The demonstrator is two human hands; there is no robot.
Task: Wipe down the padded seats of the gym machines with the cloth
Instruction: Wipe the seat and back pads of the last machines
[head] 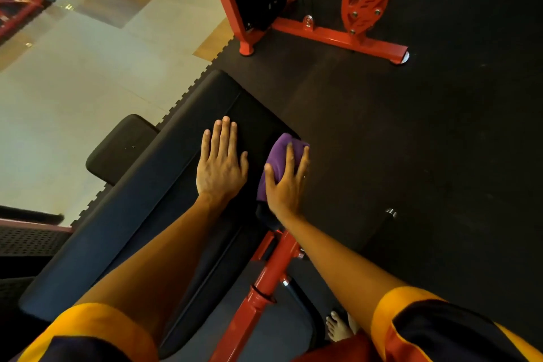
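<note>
Two grips, one purple cloth [280, 145], one long padded seat [164, 185]. The left grip [221, 166] lies released, fingers straight and flat on the seat. The right grip [286, 182] curls thumb and fingers over the bunched cloth, pressing it at the seat's far right corner; the cloth shows beyond its fingertips and just beside the left grip. Right of that grip, the seat edge drops to black rubber floor [411, 141]. Left of the left grip, bare pad runs on.

Dim warm light, floor glare upper left, wide-angle edge distortion
</note>
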